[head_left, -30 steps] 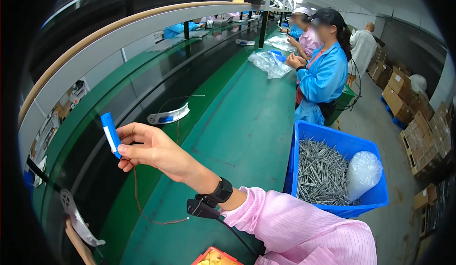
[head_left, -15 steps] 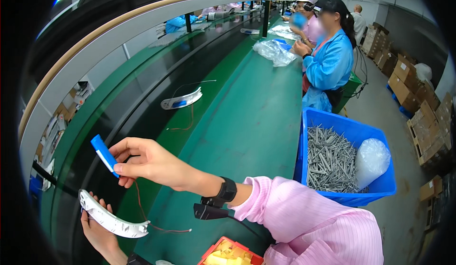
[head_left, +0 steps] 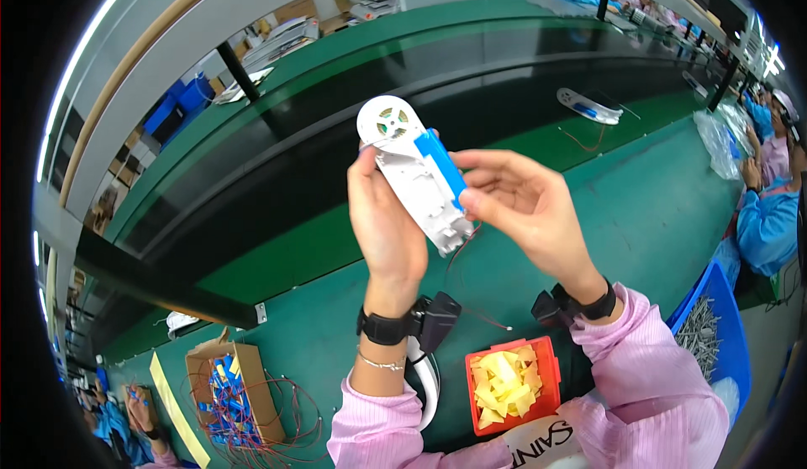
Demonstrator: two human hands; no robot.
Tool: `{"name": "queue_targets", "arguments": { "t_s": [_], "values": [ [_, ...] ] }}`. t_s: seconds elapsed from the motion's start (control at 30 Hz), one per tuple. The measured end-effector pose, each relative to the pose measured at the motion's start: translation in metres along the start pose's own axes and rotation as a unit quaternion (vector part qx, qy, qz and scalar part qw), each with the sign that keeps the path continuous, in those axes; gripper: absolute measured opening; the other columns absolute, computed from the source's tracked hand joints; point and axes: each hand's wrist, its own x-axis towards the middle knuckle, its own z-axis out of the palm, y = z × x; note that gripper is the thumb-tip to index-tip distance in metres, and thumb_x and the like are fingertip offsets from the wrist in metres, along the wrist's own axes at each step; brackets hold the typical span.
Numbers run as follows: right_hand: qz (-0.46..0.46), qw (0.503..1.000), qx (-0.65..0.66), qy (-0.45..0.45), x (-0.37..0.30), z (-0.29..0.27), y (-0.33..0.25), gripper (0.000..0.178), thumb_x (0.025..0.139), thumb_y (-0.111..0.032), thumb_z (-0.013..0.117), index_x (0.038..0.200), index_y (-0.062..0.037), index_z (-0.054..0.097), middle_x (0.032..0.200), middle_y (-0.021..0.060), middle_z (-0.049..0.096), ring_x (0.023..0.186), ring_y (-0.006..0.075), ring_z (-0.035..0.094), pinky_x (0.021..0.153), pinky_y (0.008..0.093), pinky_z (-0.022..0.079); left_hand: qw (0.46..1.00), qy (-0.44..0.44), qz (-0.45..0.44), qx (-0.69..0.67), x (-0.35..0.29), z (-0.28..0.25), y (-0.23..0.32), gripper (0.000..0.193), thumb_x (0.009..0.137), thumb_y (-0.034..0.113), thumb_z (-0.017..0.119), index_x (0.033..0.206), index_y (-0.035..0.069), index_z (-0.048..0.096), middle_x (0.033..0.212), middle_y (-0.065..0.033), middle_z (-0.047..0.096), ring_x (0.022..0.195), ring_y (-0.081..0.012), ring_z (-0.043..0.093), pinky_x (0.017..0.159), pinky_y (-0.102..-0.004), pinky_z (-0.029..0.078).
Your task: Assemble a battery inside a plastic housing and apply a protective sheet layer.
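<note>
A long white plastic housing (head_left: 410, 185) with a round slotted end lies in my left hand (head_left: 388, 232), the thumb on one side and ribs and posts facing up. My right hand (head_left: 538, 208) pinches a blue wrapped battery pack (head_left: 442, 171) between thumb and fingers. The pack lies along the housing's right edge, over its inside; whether it is seated there I cannot tell. Thin red and dark wires (head_left: 464, 247) trail below the housing toward the bench. Both hands are raised above the green bench near its far edge.
A red bin of yellow pieces (head_left: 548, 366) and a curved white part (head_left: 429, 385) are close to me. At left stands a cardboard box (head_left: 267, 389) of wired blue packs. Another housing (head_left: 588, 106) lies on the conveyor (head_left: 319, 166). A blue crate (head_left: 733, 334) holds grey metal rods; co-workers sit on both sides.
The view has swung to the left. My right hand has brought the battery pack against the housing, which was apart below it; the housing now shows its ribbed inside.
</note>
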Motion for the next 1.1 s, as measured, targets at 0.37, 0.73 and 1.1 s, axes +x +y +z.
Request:
{"name": "queue_targets", "arguments": {
  "t_s": [0.37,0.73,1.1],
  "values": [
    [0.001,0.985,-0.165,0.047,-0.007,0.01,0.018,0.027,0.085,-0.001,0.068,0.111,0.0051,0.065,0.098,0.0136,0.07,0.091,0.0156,0.068,0.082,0.0285,0.055,0.995,0.046,0.053,0.066,-0.011,0.014,-0.016,0.052,0.1,0.041,0.031,0.135,0.004,0.038,0.122,-0.0165,0.057,0.105,-0.0255,0.061,0.09,-0.0387,0.05],
    [-0.184,0.923,-0.33,0.067,-0.018,0.026,0.031,0.024,0.084,0.006,0.063,0.107,0.0034,0.068,0.104,0.0125,0.057,0.089,0.0215,0.063,0.073,0.0301,0.053,0.992,0.074,0.097,0.028,-0.019,0.018,-0.025,0.052,0.1,0.042,0.03,0.133,0.003,0.039,0.122,-0.0167,0.057,0.102,-0.0252,0.06,0.087,-0.0385,0.05],
    [0.013,0.981,-0.181,-0.073,0.0,-0.002,0.01,0.052,0.09,-0.036,0.069,0.12,0.0019,0.049,0.106,0.0126,0.059,0.101,0.0199,0.059,0.085,0.0321,0.049,0.996,-0.041,0.066,0.046,-0.023,0.025,0.006,0.049,0.105,0.036,0.025,0.139,0.003,0.036,0.13,-0.0201,0.053,0.118,-0.0317,0.055,0.096,-0.0425,0.05]
  ]
}}
